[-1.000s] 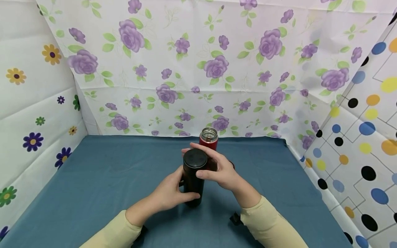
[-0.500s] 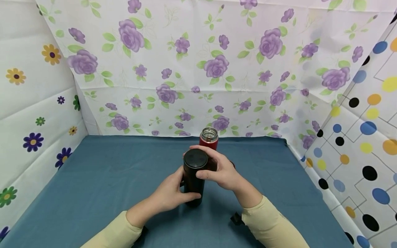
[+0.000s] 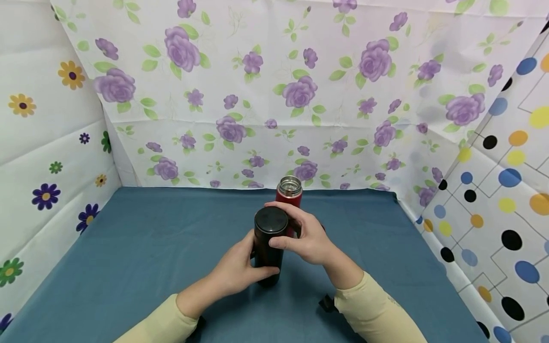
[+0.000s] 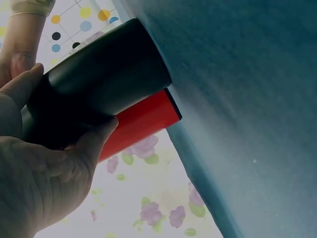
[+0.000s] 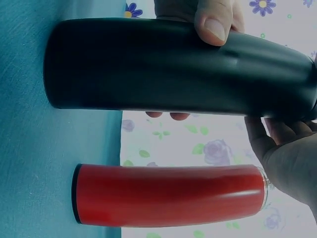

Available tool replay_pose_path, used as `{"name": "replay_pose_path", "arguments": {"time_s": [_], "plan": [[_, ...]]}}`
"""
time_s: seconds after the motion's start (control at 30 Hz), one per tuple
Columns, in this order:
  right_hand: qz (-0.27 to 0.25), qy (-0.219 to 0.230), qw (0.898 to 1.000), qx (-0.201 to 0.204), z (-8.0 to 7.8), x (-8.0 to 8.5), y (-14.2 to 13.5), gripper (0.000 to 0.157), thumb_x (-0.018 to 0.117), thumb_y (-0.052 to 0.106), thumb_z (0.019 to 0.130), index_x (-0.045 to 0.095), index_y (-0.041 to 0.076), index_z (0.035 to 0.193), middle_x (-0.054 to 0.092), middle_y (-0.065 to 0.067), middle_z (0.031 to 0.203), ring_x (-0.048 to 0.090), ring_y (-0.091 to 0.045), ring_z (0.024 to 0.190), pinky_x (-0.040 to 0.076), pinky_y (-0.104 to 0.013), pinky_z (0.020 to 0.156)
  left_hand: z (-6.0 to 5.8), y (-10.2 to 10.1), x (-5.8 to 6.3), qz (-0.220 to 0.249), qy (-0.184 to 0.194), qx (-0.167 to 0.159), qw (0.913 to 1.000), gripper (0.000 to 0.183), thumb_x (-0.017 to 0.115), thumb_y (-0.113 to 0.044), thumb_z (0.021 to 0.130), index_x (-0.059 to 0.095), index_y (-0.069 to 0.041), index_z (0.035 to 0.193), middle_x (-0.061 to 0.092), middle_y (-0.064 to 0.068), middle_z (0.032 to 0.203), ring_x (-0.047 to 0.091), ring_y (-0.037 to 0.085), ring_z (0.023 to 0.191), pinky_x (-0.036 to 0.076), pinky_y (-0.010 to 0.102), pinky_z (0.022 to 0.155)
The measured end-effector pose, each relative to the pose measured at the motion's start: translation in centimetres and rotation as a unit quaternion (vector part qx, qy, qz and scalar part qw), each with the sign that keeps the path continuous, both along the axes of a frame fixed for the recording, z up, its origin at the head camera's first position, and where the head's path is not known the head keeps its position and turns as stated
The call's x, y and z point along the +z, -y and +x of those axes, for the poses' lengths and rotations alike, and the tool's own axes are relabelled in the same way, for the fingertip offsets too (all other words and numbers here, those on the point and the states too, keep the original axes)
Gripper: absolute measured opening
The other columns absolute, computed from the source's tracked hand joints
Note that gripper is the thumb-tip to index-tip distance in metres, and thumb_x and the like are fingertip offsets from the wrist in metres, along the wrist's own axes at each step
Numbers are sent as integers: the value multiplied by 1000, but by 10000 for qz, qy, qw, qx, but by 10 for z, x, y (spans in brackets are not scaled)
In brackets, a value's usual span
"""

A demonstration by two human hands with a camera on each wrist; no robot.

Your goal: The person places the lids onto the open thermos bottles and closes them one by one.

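Note:
A black thermos bottle [image 3: 269, 252] stands upright on the blue cloth, its round flat lid [image 3: 271, 220] on top. My left hand [image 3: 233, 267] grips its body from the left, the thumb lying across the near side. My right hand [image 3: 306, 238] curls round the upper end at the lid, with thumb in front and fingers behind. In the right wrist view, the left thumb presses the black thermos [image 5: 133, 64] and fingertips show beyond its far side. Just behind stands a red thermos bottle [image 3: 289, 196] with a bare steel mouth; my right hand partly hides it.
Blue cloth [image 3: 171, 238] covers the table. A white curtain with purple roses [image 3: 240, 95] hangs along the back edge, and patterned sheets flank the left and right sides. A small black object [image 3: 328, 303] shows beside the right sleeve.
The right hand's fingers have slid slightly down and closer round the lid end. The left hand and both thermos bottles stay nearly where they were.

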State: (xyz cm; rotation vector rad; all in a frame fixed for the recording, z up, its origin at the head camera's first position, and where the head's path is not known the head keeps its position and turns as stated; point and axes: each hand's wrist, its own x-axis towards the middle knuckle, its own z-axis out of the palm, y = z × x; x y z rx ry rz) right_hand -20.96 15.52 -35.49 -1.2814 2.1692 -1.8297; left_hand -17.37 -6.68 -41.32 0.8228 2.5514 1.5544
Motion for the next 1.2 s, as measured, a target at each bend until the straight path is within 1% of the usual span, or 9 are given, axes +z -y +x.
{"name": "replay_pose_path", "arguments": {"time_s": [0.3,0.47,0.6,0.77,1.0,1.1,1.2], "plan": [[96,-139,9991,-401,2,-1,2,63,79,21,92,52,20,149,62,-2,136,62,-23,121,54,-40,98,1,-2,0,65,-52,44,10000,80,86,-34,85,38,-26,149,59,-15,130,61,5,119,54,35,99],[156,-226,9979,-591,6,0,3,64,80,19,91,52,18,149,63,-1,135,63,-21,120,55,-39,97,2,-3,-1,-37,-88,174,9998,80,85,-36,85,38,-26,149,59,-14,131,60,5,120,54,36,100],[215,-297,9966,-741,7,0,5,65,81,20,90,52,21,149,63,2,135,63,-19,119,55,-38,97,4,-5,-2,-72,-169,290,9994,79,86,-36,85,39,-24,148,59,-12,131,61,6,120,54,35,99],[222,-326,9956,-854,7,0,6,65,82,18,90,53,25,148,63,3,135,62,-18,121,54,-39,99,6,-7,-3,-81,-219,489,9985,78,86,-35,85,39,-21,147,59,-9,131,62,8,119,55,36,97],[265,-360,9934,-1060,11,1,8,66,82,16,89,53,24,148,64,3,135,60,-18,124,51,-43,103,10,-10,-3,-41,-239,681,9974,79,86,-36,85,39,-19,147,61,-5,132,64,11,116,57,38,94],[308,-404,9922,-1135,11,2,8,66,83,20,89,53,25,147,64,4,134,60,-16,124,51,-43,103,10,-11,-3,-34,-257,707,9972,79,86,-36,85,39,-20,147,61,-6,132,64,10,116,57,39,94],[285,-321,9936,-1043,9,3,8,67,84,23,88,53,24,147,64,4,133,62,-17,120,53,-42,99,9,-10,-2,-53,-297,684,9972,79,87,-35,84,40,-22,146,61,-8,131,64,9,117,57,38,95]]}}
